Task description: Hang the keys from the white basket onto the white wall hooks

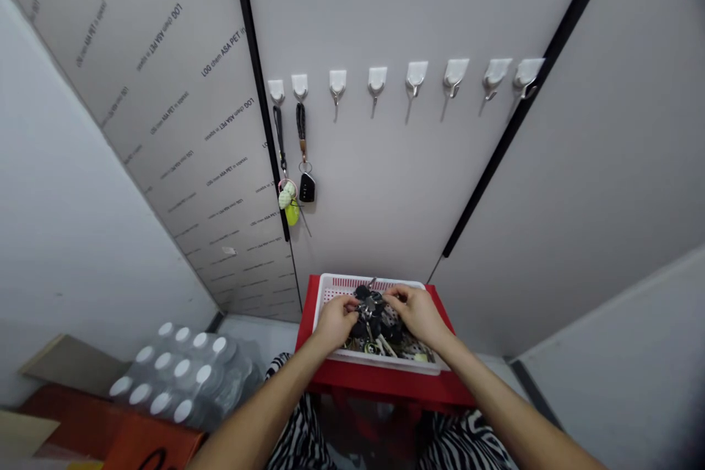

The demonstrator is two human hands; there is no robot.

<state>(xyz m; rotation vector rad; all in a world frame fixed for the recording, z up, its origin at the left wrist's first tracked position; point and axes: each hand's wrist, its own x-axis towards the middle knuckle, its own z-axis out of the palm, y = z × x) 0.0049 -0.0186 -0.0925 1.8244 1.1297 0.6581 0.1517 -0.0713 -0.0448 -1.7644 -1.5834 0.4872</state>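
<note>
Both hands are over a white plastic basket (380, 361) filled with a jumble of keys (380, 334). My left hand (337, 321) has its fingers pinched at the left side of a dark bunch of keys (370, 305). On the bunch's right side, my right hand (414, 310) pinches with thumb and forefinger. The bunch is small and dark, so its single parts are hard to make out. On the wall panel, a black strap with a green charm (287, 194) hangs from the leftmost hook. Beside it hangs a black car key (307, 187) on a braided strap.
A row of white adhesive hooks (377, 78) runs across the grey panel. The basket stands on a red stool (308, 330). At lower left are several capped plastic bottles (184, 367) and an orange-red box (148, 444). Black strips (496, 154) edge the panel.
</note>
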